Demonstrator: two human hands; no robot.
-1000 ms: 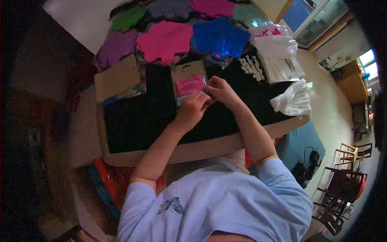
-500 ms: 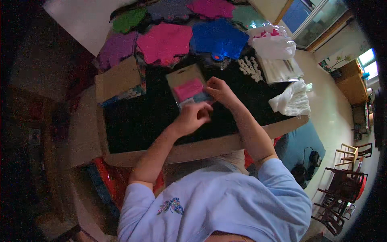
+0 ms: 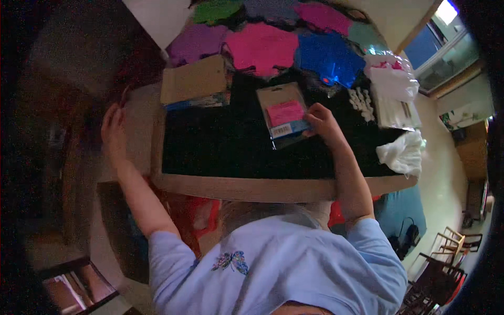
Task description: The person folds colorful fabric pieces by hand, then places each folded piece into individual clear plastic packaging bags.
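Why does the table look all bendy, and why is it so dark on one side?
In the head view, the fisheye lens bows the table edge and blackens the corners. The side around the left hand lies in dim shadow and looks soft. Daylight from the window brightens the white bag and puts shine on the flat packet under the right hand.

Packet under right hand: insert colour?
Pink insert in the packet, over tan backing; head view.

Cardboard box (image 3: 193, 80), bright fabric pieces (image 3: 261, 46), white plastic bags (image 3: 392, 84), crumpled white cloth (image 3: 403, 153)
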